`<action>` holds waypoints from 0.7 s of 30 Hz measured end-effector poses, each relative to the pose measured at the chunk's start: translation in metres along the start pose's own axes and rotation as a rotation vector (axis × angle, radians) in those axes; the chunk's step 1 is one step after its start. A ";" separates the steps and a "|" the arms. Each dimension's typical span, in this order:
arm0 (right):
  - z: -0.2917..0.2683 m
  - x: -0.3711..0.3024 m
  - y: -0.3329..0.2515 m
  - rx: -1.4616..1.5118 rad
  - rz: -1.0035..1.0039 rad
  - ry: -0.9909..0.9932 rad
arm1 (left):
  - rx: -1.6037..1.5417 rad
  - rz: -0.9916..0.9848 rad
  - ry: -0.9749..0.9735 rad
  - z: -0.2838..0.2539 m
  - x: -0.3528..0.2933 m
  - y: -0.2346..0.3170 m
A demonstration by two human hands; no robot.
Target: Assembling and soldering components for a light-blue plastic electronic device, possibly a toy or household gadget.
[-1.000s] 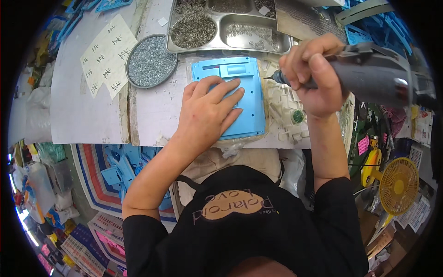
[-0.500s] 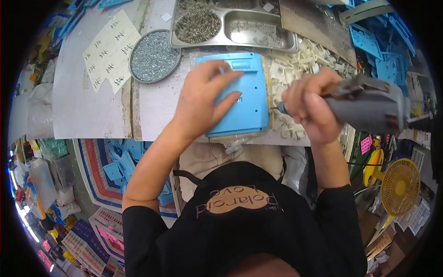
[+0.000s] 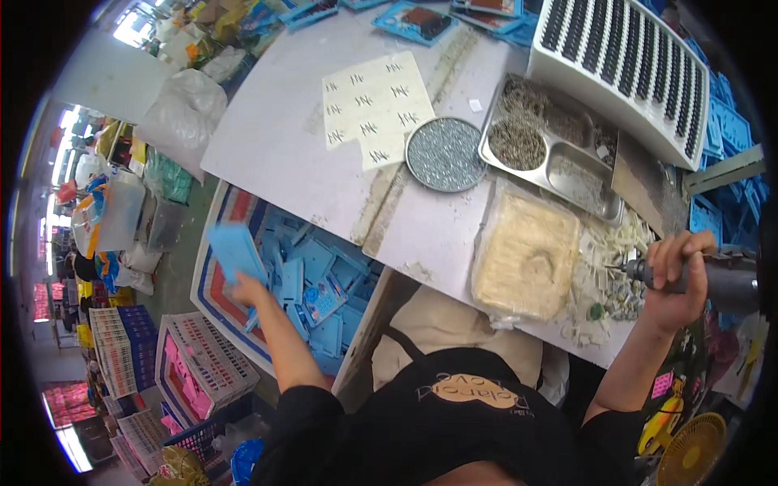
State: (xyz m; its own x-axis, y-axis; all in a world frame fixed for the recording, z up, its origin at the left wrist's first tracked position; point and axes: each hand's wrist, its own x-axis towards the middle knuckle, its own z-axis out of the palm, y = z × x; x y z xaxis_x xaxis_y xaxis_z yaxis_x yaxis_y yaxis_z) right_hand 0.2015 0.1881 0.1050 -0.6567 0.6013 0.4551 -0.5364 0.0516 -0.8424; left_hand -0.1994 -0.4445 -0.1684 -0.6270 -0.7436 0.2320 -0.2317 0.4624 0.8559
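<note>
My left hand (image 3: 250, 289) pinches the edge of a flat blue plastic panel (image 3: 235, 249). It holds the panel above the left side of a striped box (image 3: 212, 285) of similar blue plastic parts (image 3: 328, 296). At the far right my right hand (image 3: 677, 271) is wrapped round a dark grey electric screwdriver (image 3: 725, 283), its tip pointing left over small white plastic parts (image 3: 601, 271). Between the hands, a yellowish pad (image 3: 527, 255) wrapped in clear plastic lies at the table's front edge, with nothing on it.
A round dish of small screws (image 3: 446, 154) stands beside a metal compartment tray (image 3: 551, 182) of metal parts. Behind them is a white rack with rows of black pieces (image 3: 624, 77). A marked paper sheet (image 3: 377, 109) lies left; a yellow fan (image 3: 693, 449) stands low right.
The blue panel has left the pad and moved left over the striped box in my left hand. My right hand still grips the screwdriver, now farther from the pad. The view has turned left.
</note>
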 end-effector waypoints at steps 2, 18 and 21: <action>-0.001 0.003 0.002 -0.007 0.023 0.038 | 0.047 -0.317 -0.085 -0.012 -0.063 -0.033; 0.011 -0.003 -0.009 -0.501 0.201 0.165 | -0.137 0.844 -0.770 0.409 -0.206 0.443; -0.004 -0.034 -0.005 -0.630 0.031 0.301 | 0.007 0.633 -1.003 0.493 -0.185 0.482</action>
State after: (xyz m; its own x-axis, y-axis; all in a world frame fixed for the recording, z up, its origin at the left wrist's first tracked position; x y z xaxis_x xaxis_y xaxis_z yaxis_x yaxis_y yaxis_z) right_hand 0.2280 0.1704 0.0925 -0.4428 0.7999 0.4051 -0.0502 0.4289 -0.9019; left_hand -0.5618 0.1541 -0.0265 -0.9335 0.3281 0.1448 0.3278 0.6166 0.7158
